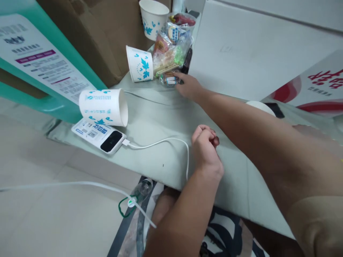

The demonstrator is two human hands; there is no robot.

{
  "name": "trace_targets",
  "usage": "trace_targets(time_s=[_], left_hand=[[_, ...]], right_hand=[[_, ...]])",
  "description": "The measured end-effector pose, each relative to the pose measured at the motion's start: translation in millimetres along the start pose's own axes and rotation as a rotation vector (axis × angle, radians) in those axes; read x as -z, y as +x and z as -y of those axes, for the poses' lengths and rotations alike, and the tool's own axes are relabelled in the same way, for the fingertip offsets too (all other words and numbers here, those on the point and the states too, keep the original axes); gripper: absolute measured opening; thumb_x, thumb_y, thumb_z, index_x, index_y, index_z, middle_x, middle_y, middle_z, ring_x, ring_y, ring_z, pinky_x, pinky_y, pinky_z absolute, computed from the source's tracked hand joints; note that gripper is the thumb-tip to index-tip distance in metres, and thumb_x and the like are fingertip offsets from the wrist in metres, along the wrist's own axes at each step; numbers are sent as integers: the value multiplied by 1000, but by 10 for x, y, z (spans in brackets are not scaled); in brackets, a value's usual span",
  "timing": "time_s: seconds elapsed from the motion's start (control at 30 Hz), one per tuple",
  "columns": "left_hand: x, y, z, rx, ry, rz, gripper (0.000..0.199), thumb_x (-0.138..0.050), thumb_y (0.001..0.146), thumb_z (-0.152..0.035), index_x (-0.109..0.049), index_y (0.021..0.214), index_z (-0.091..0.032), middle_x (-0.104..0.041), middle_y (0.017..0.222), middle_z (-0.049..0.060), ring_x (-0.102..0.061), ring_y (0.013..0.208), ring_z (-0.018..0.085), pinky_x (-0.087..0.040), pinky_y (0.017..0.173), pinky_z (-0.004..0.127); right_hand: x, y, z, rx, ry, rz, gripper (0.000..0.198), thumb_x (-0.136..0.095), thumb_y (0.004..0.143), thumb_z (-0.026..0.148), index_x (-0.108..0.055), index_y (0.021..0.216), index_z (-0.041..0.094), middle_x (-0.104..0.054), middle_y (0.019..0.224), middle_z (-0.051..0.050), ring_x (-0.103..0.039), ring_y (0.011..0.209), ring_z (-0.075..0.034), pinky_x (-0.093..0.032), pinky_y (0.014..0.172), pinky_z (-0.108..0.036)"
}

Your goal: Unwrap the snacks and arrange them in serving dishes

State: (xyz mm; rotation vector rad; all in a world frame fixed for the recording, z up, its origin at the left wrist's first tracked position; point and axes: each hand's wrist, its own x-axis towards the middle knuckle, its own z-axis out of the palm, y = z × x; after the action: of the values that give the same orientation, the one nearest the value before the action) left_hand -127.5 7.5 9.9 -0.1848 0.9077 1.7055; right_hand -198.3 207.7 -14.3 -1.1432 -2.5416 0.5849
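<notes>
My right hand (189,86) reaches to the back of the table, its thumb and index finger closed on the edge of a small wrapped snack (169,80) in clear film. Just behind that lies a heap of clear plastic snack bags (171,53) with thin sticks on it. A paper cup with blue leaves (139,65) leans over beside the heap. Nearer to me, my left hand (205,148) rests curled into a loose fist above the table, with nothing visible in it. A white cable (166,140) runs close by on its left.
Another paper cup (103,107) lies on its side against a white power bank (99,135) near the table's edge. A green jug (48,60) and brown carton (104,35) stand left. One more cup (154,19) is behind. A white box (249,53) fills the back right.
</notes>
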Motion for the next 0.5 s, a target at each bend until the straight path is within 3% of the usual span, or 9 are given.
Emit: trace_targets(time_s=[0.17,0.33,0.43,0.5], left_hand=[[30,-8,-61,-15,6,38,18,-48,67,-5,-36,66,-18,-38,66,-2,-33,52,7,-24,56,27],[45,-24,-49,-64,-11,33,17,-47,66,-5,-37,68,-19,-38,65,-3,-35,52,6,-26,54,24],[29,-48,-35,-38,11,40,10,-50,80,-12,-45,75,-19,-48,74,-2,-48,60,7,-39,60,21],[17,-87,-1,37,55,190,16,-53,92,-33,-53,83,-20,-59,88,2,-62,77,13,-50,70,26]], right_hand=[[122,-458,21,-46,70,-53,44,-55,91,14,-74,130,19,-79,118,-5,-72,115,-26,-52,102,-36],[445,-1080,-39,-156,163,-199,30,-68,87,19,-81,113,14,-82,98,-9,-76,97,-26,-57,92,-40],[718,-1597,-93,-148,259,-326,22,-71,86,22,-82,105,17,-82,97,-9,-77,93,-27,-60,89,-42],[868,-2050,-104,-107,248,-454,19,-70,89,25,-81,104,24,-81,102,-8,-77,97,-29,-61,92,-45]])
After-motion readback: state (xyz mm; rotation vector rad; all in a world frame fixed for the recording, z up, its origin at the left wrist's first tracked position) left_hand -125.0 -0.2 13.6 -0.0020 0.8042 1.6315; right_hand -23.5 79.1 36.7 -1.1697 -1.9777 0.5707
